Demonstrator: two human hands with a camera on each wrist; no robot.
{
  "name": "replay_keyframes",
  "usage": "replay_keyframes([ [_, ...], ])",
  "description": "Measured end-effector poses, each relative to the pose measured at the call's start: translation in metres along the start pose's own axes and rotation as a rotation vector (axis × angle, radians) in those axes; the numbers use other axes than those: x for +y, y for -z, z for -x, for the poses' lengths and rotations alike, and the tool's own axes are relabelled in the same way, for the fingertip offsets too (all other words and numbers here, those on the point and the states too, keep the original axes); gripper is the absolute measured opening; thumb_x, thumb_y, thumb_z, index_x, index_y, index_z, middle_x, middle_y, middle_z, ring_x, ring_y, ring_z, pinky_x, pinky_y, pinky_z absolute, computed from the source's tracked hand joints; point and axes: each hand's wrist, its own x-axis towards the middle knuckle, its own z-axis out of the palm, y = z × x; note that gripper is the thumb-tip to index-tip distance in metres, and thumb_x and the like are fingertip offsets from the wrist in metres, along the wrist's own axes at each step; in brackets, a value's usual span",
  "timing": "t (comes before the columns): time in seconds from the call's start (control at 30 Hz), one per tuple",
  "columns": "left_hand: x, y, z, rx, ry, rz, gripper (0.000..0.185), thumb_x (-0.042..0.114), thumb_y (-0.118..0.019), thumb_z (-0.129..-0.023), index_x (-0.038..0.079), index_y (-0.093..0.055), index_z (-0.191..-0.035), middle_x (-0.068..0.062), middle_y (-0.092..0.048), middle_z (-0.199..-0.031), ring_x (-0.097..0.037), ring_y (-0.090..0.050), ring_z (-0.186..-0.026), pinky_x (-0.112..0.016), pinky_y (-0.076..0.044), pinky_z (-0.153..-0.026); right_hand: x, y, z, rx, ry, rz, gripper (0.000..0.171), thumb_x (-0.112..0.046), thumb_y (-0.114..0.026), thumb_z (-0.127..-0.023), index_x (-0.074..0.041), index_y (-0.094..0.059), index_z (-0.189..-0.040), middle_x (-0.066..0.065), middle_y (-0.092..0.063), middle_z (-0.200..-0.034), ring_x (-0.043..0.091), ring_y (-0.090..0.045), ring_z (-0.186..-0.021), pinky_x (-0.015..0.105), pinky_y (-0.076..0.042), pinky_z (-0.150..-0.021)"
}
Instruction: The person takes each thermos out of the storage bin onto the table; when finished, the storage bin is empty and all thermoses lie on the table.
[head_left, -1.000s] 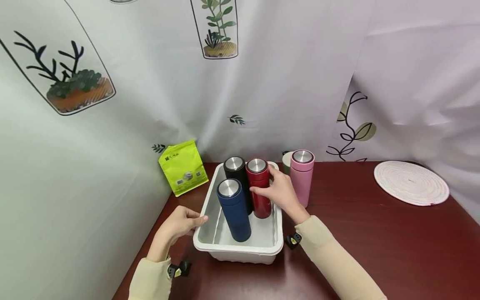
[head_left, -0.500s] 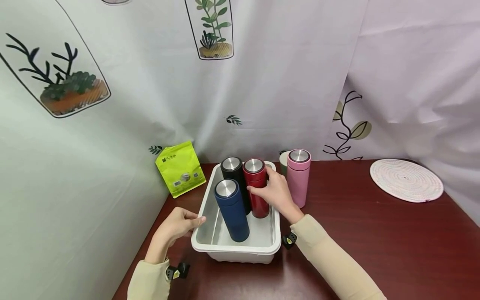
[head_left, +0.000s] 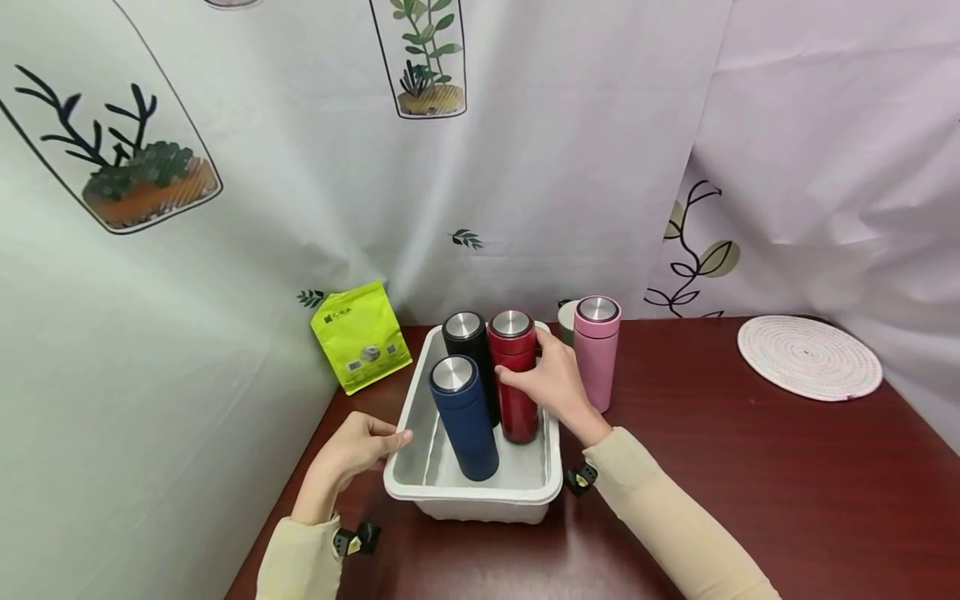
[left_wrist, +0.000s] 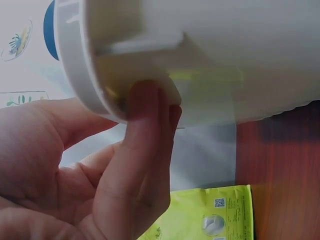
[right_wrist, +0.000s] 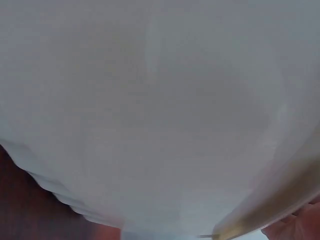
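Observation:
A white plastic basin (head_left: 480, 493) holds three flasks with steel-topped lids. My right hand (head_left: 552, 377) grips the red flask (head_left: 517, 400) near its upper part, thumb on the near side and fingers around the right. The black flask (head_left: 481, 358) stands just left of it. In front, the blue flask (head_left: 468, 433) leans a little. My left hand (head_left: 358, 446) pinches the basin's left rim, thumb on top. In the left wrist view its fingers (left_wrist: 142, 130) curl under the rim against the outer wall. The basin's wall (right_wrist: 150, 125) fills most of the right wrist view.
A pink flask (head_left: 597, 358) stands right of the basin, partly covering a pale cup (head_left: 567, 321). Behind on the left, a lime-green pouch (head_left: 362, 337) leans near the wall. A round woven mat (head_left: 810, 357) lies at the back right of the dark red table (head_left: 712, 467).
The red flask has risen slightly and its base has shifted toward the front, with my right hand still around it. My left hand stays on the rim. The view has shifted slightly.

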Motion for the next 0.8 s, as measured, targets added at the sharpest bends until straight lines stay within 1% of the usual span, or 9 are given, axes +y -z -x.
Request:
replay_keyframes([
  [0.2, 0.001, 0.000, 0.001, 0.007, -0.008, -0.005, 0.037, 0.021, -0.073, -0.076, -0.008, -0.066, -0.098, -0.014, -0.064, -0.091, -0.022, -0.063, -0.070, -0.040, -0.054, -0.063, -0.016, 0.012, -0.002, 0.027, 0.048, 0.007, 0.051, -0.036, -0.078, -0.066, -0.014, -0.057, -0.108, -0.003, -0.062, -0.094, 0.010, -0.058, -0.080, 0.026, -0.053, -0.064],
  [0.33, 0.001, 0.001, 0.001, 0.011, -0.010, -0.013, 0.038, 0.022, -0.073, -0.076, -0.008, -0.066, -0.098, -0.015, -0.064, -0.093, -0.021, -0.063, -0.072, -0.039, -0.054, -0.064, -0.029, 0.020, -0.001, 0.043, 0.088, -0.015, 0.048, -0.034, -0.078, -0.066, -0.015, -0.058, -0.105, -0.005, -0.062, -0.094, 0.009, -0.058, -0.082, 0.026, -0.053, -0.064],
  [0.47, 0.000, 0.002, 0.000, 0.018, -0.015, -0.034, 0.038, 0.023, -0.073, -0.076, -0.008, -0.067, -0.097, -0.016, -0.064, -0.093, -0.020, -0.062, -0.072, -0.038, -0.054, -0.064, -0.041, 0.028, 0.001, 0.033, 0.112, -0.043, 0.047, -0.032, -0.078, -0.067, -0.017, -0.057, -0.106, -0.007, -0.061, -0.094, 0.007, -0.058, -0.083, 0.025, -0.053, -0.063],
  [0.63, 0.000, 0.003, 0.000, 0.029, -0.021, -0.082, 0.034, 0.022, -0.072, -0.078, -0.006, -0.068, -0.096, -0.014, -0.065, -0.090, -0.017, -0.058, -0.069, -0.033, -0.052, -0.061, -0.055, 0.038, 0.003, 0.028, 0.145, -0.047, 0.048, -0.031, -0.078, -0.068, -0.017, -0.057, -0.108, -0.007, -0.060, -0.096, 0.008, -0.057, -0.085, 0.025, -0.053, -0.064],
  [0.73, 0.000, 0.004, 0.000, 0.028, -0.024, -0.100, 0.033, 0.022, -0.071, -0.078, -0.006, -0.068, -0.096, -0.013, -0.065, -0.089, -0.017, -0.056, -0.069, -0.030, -0.049, -0.058, -0.063, 0.045, 0.005, 0.023, 0.161, -0.046, 0.048, -0.031, -0.078, -0.068, -0.017, -0.056, -0.108, -0.007, -0.061, -0.095, 0.008, -0.057, -0.084, 0.026, -0.053, -0.063],
  [0.8, 0.000, 0.004, 0.000, 0.026, -0.024, -0.106, 0.033, 0.022, -0.071, -0.079, -0.005, -0.069, -0.096, -0.013, -0.065, -0.088, -0.018, -0.055, -0.068, -0.029, -0.048, -0.058, -0.067, 0.049, 0.007, 0.029, 0.173, -0.036, 0.047, -0.031, -0.078, -0.068, -0.018, -0.057, -0.107, -0.008, -0.061, -0.093, 0.007, -0.056, -0.079, 0.025, -0.052, -0.060],
])
